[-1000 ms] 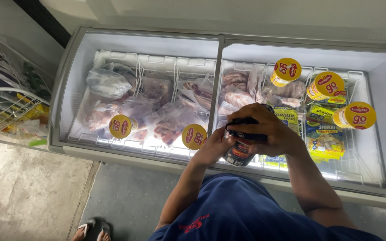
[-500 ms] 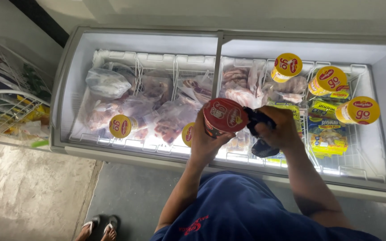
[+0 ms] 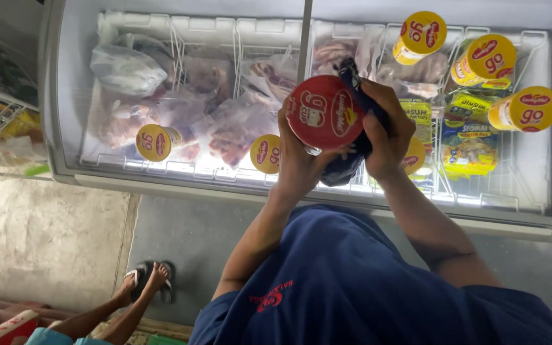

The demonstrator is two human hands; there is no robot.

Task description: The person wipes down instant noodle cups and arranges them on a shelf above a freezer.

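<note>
We hold a red-lidded tub point(image 3: 324, 112) above the freezer point(image 3: 59, 128), just over its near edge. Our left hand point(image 3: 296, 160) is wrapped around the tub from below; our right hand point(image 3: 386, 131) is clenched on a dark cloth point(image 3: 346, 167) pressed to the tub's right side. To wipe it well, we judge the left grip should stay firm while the cloth works around the wall and rim, turning the tub rather than loosening hold.

Inside the freezer, wire baskets point(image 3: 180, 45) at left and middle hold clear bags of frozen meat point(image 3: 225, 124). Yellow-lidded tubs point(image 3: 154, 142) rest on them and at far right, beside yellow food packets point(image 3: 467, 137).
</note>
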